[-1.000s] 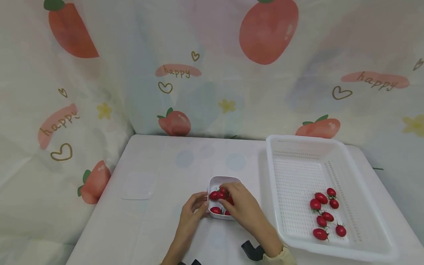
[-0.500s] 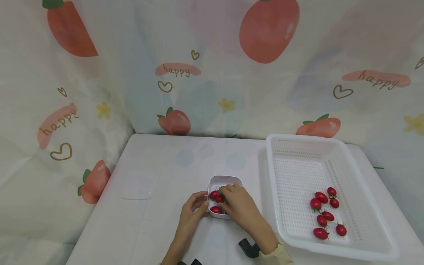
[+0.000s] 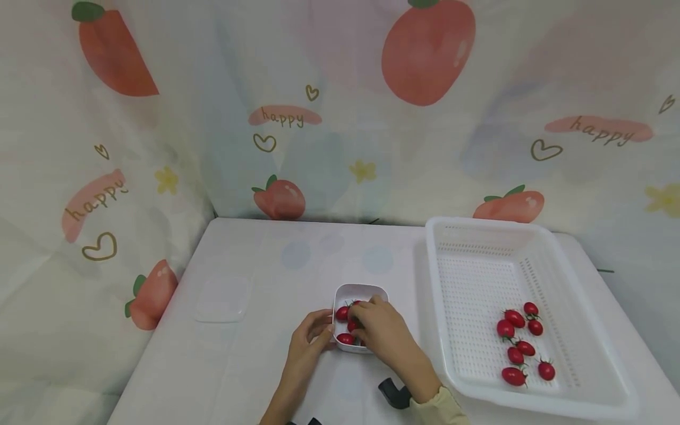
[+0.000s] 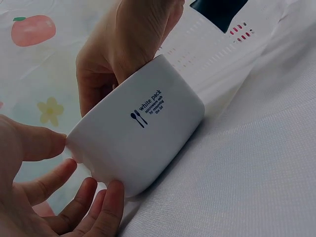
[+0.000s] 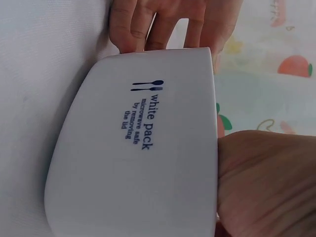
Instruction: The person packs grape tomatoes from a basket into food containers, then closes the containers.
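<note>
A small white food container stands on the table with several red cherry tomatoes in it. My left hand holds its left side, the thumb and fingertips against the wall near the rim. From the right, my right hand reaches down into the container. Its curled thumb and fingers pinch a cherry tomato, and the hand covers the container's right part. In the left wrist view, printed lettering shows on the container's near wall; the right fingertips are hidden behind it.
A large white perforated basket on the right holds several more cherry tomatoes. A flat translucent lid lies on the table at the left. Fruit-patterned cloth hangs behind and at the left.
My right hand has shifted slightly left and its fingers have moved lower among the tomatoes in the container. The left hand, the container and the basket stay in place.
</note>
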{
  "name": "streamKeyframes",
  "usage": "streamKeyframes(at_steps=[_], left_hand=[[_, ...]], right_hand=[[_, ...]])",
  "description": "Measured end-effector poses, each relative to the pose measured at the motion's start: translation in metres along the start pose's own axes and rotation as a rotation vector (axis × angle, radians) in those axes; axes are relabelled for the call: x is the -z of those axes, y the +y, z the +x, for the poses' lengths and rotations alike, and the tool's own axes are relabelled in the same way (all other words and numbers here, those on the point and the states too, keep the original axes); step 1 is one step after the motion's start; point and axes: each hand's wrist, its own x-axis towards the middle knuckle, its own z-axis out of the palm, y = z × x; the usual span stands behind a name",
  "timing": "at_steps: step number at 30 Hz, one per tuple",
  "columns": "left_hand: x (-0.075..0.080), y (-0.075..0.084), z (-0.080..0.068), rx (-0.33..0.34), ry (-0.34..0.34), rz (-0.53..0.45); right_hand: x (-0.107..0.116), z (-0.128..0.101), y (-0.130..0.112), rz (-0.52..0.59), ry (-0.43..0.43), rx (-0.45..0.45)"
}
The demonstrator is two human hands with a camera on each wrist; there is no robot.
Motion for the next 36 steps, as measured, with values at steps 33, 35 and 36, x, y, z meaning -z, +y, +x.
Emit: streamKeyframes(at_steps=[33,35,36], left_hand=[[-0.001,0.002,0.000,0.004,0.011,-0.002],[-0.001,0.002,0.000,0.007,0.008,-0.003],[-0.001,0.002,0.000,0.008,0.008,-0.002]], right_hand=[[0.043,-0.016,-0.013,0.128,0.043,-0.057],[0.048,-0.019,-0.012,0.202,0.020,-0.086],[0.051,-0.021,-0.010,0.241,0.007,-0.095]])
